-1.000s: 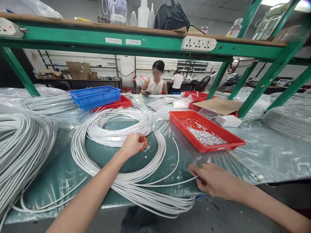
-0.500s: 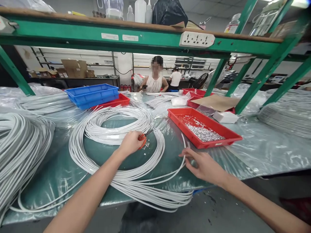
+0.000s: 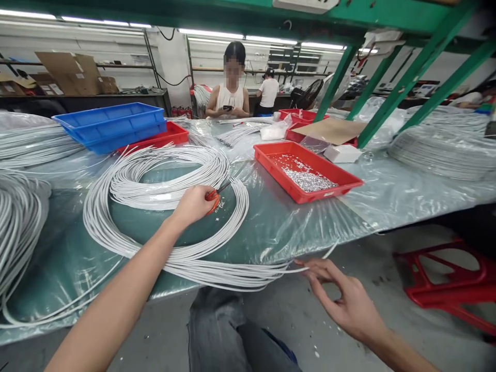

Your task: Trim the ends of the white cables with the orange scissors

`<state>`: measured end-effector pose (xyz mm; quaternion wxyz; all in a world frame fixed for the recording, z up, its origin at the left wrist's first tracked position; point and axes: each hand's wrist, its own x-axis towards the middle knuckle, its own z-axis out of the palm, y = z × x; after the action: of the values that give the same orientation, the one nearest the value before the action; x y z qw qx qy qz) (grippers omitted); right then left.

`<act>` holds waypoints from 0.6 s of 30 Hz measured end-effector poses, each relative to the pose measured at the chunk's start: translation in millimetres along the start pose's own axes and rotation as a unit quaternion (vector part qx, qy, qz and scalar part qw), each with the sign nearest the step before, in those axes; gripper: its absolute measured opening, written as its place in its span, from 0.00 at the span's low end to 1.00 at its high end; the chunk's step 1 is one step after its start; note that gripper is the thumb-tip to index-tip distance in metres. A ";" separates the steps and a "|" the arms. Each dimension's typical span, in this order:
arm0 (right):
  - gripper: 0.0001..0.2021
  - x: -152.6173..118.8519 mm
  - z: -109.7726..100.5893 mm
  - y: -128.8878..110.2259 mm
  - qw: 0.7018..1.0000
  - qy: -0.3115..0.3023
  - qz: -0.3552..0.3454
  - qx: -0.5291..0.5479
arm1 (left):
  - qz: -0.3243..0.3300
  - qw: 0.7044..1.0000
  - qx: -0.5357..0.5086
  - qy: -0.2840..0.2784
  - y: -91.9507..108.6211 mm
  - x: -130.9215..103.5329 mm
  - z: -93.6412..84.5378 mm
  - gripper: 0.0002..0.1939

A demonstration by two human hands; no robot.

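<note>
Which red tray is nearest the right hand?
The red tray of silvery pieces, right of the cable coils; the other red trays sit farther from the right hand, by the blue tray and brown sheet.

Green table [image 3: 279,222] under clear plastic sheeting [image 3: 406,191], with coils of white cable [image 3: 237,217] and red trays [image 3: 313,195] on top

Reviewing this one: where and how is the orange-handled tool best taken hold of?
Probably by the orange handles, from the near left, where the left hand grips them. The tool's dark metal tip points away and rightward, towards the ends of the white cables, so this approach should keep fingers behind it. The hand hides part of the handles.
</note>
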<state>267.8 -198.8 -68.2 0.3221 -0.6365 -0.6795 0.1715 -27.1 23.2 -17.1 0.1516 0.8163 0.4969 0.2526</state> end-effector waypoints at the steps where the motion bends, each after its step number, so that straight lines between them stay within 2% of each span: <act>1: 0.10 5.8 -1.0 -2.1 1.000 0.011 0.002 0.020 | 0.001 1.000 0.000 -0.001 0.0 0.1 0.1 0.14; 5: 0.08 42.1 -1.1 -17.4 0.981 0.112 -0.004 0.159 | -0.005 1.000 -0.019 -0.001 -0.9 -0.3 1.3 0.14; 8: 0.10 83.6 6.5 -38.0 0.931 0.150 0.004 0.334 | -0.018 0.998 -0.053 -0.007 -1.1 -1.3 2.1 0.13; 11: 0.15 133.1 17.7 -62.0 0.870 0.100 0.026 0.482 | -0.023 0.998 -0.054 0.017 -1.3 -1.0 1.7 0.14; 14: 0.18 185.3 28.9 -82.2 0.830 -0.015 0.069 0.554 | -0.036 0.996 -0.068 0.054 -2.9 1.1 -0.2 0.15; 16: 0.17 217.5 36.1 -90.6 0.830 -0.072 0.077 0.548 | -0.051 0.991 -0.086 0.086 -4.7 3.0 -1.6 0.17; 18: 0.14 243.3 43.7 -94.1 0.843 -0.091 0.066 0.526 | -0.062 0.985 -0.106 0.120 -6.8 4.8 -2.2 0.18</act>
<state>172.4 33.9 13.5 0.5332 -0.3965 -0.4704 0.5806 -31.5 30.6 -17.4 0.1916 0.7271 0.5317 0.3898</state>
